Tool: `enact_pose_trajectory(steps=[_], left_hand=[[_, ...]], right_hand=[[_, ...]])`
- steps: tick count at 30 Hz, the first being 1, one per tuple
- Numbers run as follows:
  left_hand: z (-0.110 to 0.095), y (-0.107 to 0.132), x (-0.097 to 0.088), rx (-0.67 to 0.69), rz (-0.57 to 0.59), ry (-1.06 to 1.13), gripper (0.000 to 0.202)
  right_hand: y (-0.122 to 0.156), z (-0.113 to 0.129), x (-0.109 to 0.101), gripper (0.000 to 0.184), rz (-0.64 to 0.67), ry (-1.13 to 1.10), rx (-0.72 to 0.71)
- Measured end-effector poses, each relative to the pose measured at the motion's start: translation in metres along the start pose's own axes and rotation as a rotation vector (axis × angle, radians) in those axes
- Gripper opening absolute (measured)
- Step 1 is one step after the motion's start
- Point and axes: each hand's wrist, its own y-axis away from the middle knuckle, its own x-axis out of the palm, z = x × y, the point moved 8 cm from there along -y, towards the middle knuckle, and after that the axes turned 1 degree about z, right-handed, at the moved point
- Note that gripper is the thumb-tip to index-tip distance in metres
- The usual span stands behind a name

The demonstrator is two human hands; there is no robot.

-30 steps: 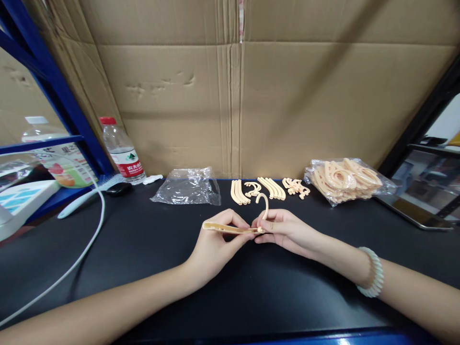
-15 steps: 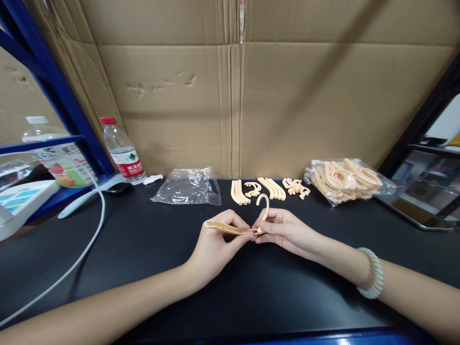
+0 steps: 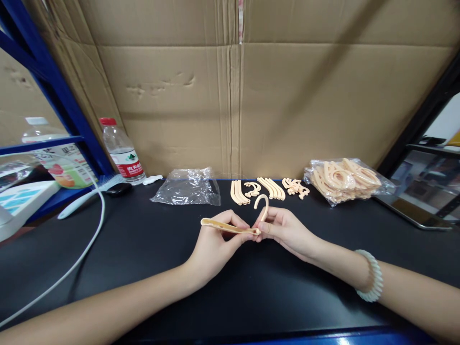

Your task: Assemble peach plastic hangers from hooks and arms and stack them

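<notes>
The beige hook (image 3: 267, 207) and the beige curved bar (image 3: 224, 227) meet above the desk (image 3: 230, 292), midway between the two hands. The left hand (image 3: 212, 250) is pinched on the bar near its inner end; the right hand (image 3: 292, 235) is clamped on the foot of the hook, whose curl stands upright. As I judge it, these two parts are being brought together (fingers cover much of the joint, so I cannot tell whether it is locked).

Beyond the hands lie bars in a left row (image 3: 238, 192) and a right row (image 3: 271, 189), with small hooks (image 3: 253, 189) between the rows and a hook pile (image 3: 295, 187) to the right. All look loose, so apparently unjoined. Farther right, a filled bag (image 3: 341, 181) holds more beige parts; at left lies a flattened bag (image 3: 187, 188).
</notes>
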Motion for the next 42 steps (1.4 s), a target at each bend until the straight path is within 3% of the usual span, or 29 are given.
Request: enact_pose_trajectory(steps=[13, 21, 28, 34, 42], left_hand=[[0.004, 0.000, 0.001, -0.085, -0.015, 0.053, 0.020], [0.007, -0.004, 0.003, -0.142, -0.019, 0.108, 0.022], [0.017, -0.004, -0.005, -0.222, -0.102, 0.081, 0.027], [0.019, -0.004, -0.009, -0.199, -0.165, 0.160, 0.030], [0.021, -0.006, 0.004, -0.232, -0.025, 0.220, 0.027]], right_hand=[[0.001, 0.008, 0.000, 0.032, -0.106, 0.147, -0.070], [0.002, 0.001, -0.001, 0.032, -0.132, 0.030, -0.012], [0.003, 0.003, -0.005, 0.032, -0.202, 0.063, 0.008], [0.001, 0.002, -0.007, 0.038, -0.205, 0.082, 0.000], [0.001, 0.003, -0.008, 0.033, -0.205, 0.084, -0.023]])
